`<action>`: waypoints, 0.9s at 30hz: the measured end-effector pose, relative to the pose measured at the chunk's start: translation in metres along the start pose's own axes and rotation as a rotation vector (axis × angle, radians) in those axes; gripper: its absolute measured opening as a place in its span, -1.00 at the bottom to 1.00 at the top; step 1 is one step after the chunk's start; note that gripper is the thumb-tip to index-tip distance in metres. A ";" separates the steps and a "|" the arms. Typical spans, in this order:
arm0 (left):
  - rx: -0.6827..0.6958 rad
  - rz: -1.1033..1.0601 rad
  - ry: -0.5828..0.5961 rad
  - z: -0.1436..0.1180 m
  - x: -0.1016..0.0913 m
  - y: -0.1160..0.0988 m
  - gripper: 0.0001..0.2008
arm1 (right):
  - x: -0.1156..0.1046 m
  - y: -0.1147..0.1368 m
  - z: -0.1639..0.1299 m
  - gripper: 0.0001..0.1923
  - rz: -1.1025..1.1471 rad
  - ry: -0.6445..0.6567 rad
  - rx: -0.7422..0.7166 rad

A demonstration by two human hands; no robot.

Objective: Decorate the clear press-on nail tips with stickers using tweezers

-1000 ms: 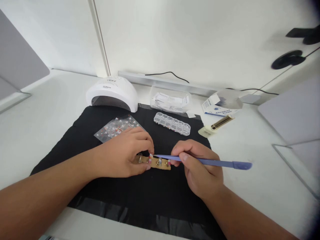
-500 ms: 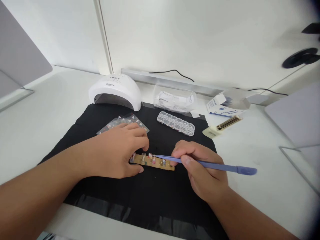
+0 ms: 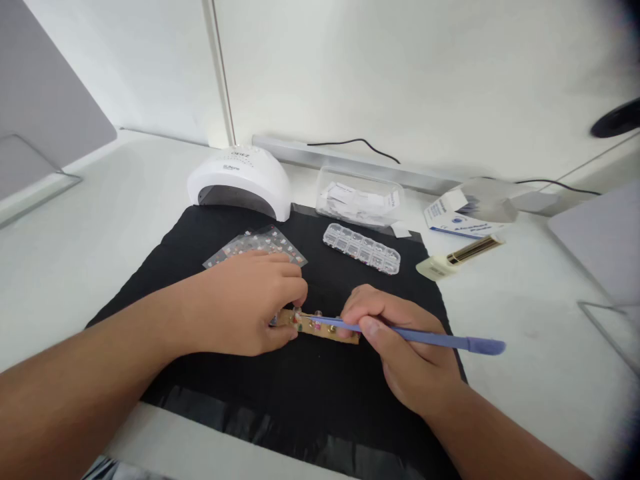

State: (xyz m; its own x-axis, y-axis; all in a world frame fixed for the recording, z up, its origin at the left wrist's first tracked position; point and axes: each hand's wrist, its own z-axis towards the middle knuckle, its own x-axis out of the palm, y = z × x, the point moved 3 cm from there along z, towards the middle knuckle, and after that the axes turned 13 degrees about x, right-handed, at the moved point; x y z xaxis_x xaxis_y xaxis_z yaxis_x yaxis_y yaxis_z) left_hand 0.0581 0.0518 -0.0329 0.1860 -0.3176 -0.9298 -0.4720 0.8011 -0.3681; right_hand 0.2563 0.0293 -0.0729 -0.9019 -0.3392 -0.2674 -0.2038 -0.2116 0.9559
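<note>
My right hand (image 3: 400,340) pinches slim purple tweezers (image 3: 435,338), their fine tips pointing left over a tan strip (image 3: 327,335). Small clear nail tips and tiny coloured decorations stand along that strip. At the tweezer tips, a small white-and-red decoration (image 3: 297,319) lies against a clear nail tip near the strip's left end; whether the tips still grip it I cannot tell. My left hand (image 3: 250,300) is curled around this same end, forefinger beyond the strip and thumb on the near side, and covers part of it.
A black mat (image 3: 280,387) lies beneath. Behind are patterned sticker sheets (image 3: 260,241), a white nail lamp (image 3: 240,177), a clear tub (image 3: 357,200) of packets and a compartment case (image 3: 361,248). At right are a gold-capped bottle (image 3: 457,257) and an open box (image 3: 463,213).
The tweezers have brought the white-and-red decoration onto the clear nail tip at left. My left thumb and forefinger have closed in around the strip there. The camera view has shifted slightly.
</note>
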 end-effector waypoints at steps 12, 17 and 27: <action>0.009 0.030 0.006 0.000 0.001 0.000 -0.91 | 0.000 -0.003 -0.001 -0.80 0.077 -0.008 -0.008; 0.014 0.040 0.011 0.000 0.001 0.000 -0.89 | 0.002 0.000 0.000 -0.79 0.054 -0.009 -0.064; 0.004 0.007 0.000 0.000 -0.001 0.000 -0.94 | 0.001 0.006 0.001 -0.77 -0.029 0.006 -0.085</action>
State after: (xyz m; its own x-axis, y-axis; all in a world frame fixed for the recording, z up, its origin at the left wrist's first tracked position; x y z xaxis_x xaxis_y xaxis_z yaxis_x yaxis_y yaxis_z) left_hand 0.0585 0.0518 -0.0321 0.1830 -0.3120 -0.9323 -0.4699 0.8052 -0.3617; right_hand 0.2544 0.0285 -0.0677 -0.8939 -0.3370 -0.2956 -0.1966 -0.2979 0.9341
